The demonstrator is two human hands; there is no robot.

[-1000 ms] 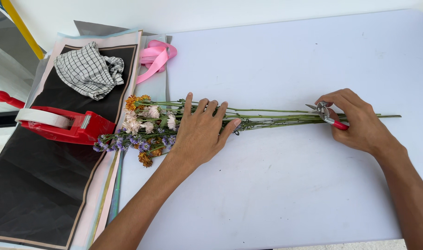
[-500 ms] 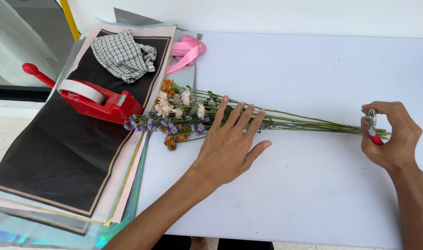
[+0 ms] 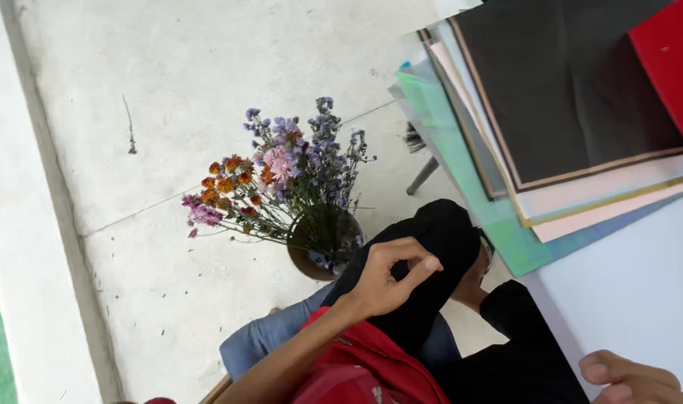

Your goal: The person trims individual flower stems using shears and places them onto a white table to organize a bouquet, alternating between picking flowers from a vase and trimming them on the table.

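The left hand (image 3: 390, 278) is seen low in the middle of the view, raised over the lap, with the thumb and forefinger pinched together and the other fingers curled; whether anything is held between them cannot be made out. It is set in front of a black garment (image 3: 439, 254) covering the knees, with red cloth (image 3: 356, 366) just below the forearm. Just beside that hand, on the concrete floor (image 3: 169, 90), a round brown pot (image 3: 315, 251) of flowers (image 3: 282, 176) stands: purple, pink and orange blooms, their stems hiding most of the pot's rim. The right hand (image 3: 633, 378) is cut off by the bottom right corner; only some fingers are shown, loosely curled, and its state cannot be told. It lies at the edge of the white surface (image 3: 633, 284). On that surface, at the upper right, a stack of wrapping sheets (image 3: 566, 97) is seen, black on top with pink, cream and green edges below, overhanging the surface. A red object (image 3: 674, 60) is cropped by the right border and cannot be identified.
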